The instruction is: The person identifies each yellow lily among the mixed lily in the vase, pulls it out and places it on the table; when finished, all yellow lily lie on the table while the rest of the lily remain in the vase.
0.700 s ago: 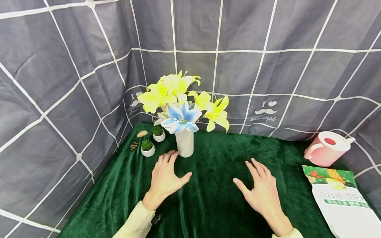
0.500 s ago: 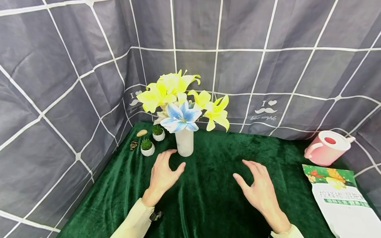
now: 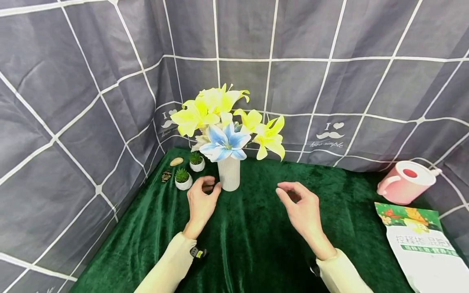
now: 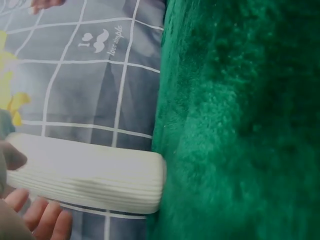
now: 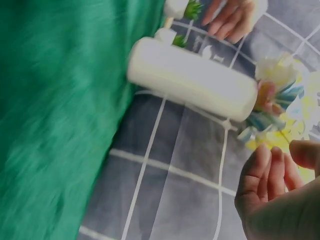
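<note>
A white ribbed vase [image 3: 229, 175] stands upright on the green velvet cloth. It holds yellow lilies [image 3: 271, 138] and one blue-and-white lily [image 3: 225, 143]. My left hand [image 3: 202, 199] is just left of the vase's lower part, fingers loosely bent and thumb towards the vase; whether it touches is unclear. The left wrist view shows the vase [image 4: 90, 172] between its thumb and fingers, seemingly not gripped. My right hand [image 3: 303, 209] hovers over the cloth to the right of the vase, thumb near the bent fingers. In the right wrist view nothing shows in that hand [image 5: 280, 195].
Two small potted succulents [image 3: 183, 180] stand left of the vase, near a pale stone [image 3: 176, 161] and a dark patterned piece [image 3: 166, 176]. At the right are a pink mug [image 3: 407, 183] and a green-and-white pouch [image 3: 421, 244]. Grey checked curtain [image 3: 300, 81] borders the table.
Both hands have moved forward, and the right one also left, towards the vase. Their fingers have bent from a wider spread. The vase and flowers have stayed in place.
</note>
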### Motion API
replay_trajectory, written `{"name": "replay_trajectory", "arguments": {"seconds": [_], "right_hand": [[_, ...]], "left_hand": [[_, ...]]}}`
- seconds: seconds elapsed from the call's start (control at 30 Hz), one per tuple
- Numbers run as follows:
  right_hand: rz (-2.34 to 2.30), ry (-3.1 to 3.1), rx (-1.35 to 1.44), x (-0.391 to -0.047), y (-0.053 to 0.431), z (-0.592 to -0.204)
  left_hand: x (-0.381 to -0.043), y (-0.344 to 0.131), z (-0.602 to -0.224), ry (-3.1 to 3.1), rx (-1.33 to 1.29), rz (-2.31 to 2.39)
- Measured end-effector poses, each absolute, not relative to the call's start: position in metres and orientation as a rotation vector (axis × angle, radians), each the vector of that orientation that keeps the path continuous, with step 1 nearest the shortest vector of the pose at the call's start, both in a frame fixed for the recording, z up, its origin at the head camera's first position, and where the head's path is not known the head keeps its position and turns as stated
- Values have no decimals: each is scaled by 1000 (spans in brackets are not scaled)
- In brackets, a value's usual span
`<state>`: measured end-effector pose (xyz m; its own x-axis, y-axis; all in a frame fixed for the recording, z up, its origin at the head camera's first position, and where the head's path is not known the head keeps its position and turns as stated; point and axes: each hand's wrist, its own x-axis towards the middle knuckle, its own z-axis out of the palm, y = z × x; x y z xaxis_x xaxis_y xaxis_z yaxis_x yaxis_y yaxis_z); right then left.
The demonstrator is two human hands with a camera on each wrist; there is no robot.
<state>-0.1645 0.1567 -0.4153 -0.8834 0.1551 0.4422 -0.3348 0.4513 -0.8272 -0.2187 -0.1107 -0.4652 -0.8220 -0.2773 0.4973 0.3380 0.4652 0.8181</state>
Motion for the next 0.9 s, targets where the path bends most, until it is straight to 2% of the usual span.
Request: {"name": "replay_trajectory", "arguments": {"seconds": [0.53,0.9], "right_hand": [[2033,-1918,145,-229,95,-390],[2106,-1700,238,-261,72,-384]], "left_hand": [[-268,-82,-486,-2156,35,-1564],[-280,-75,-490,-2137,99,-1511]]}}
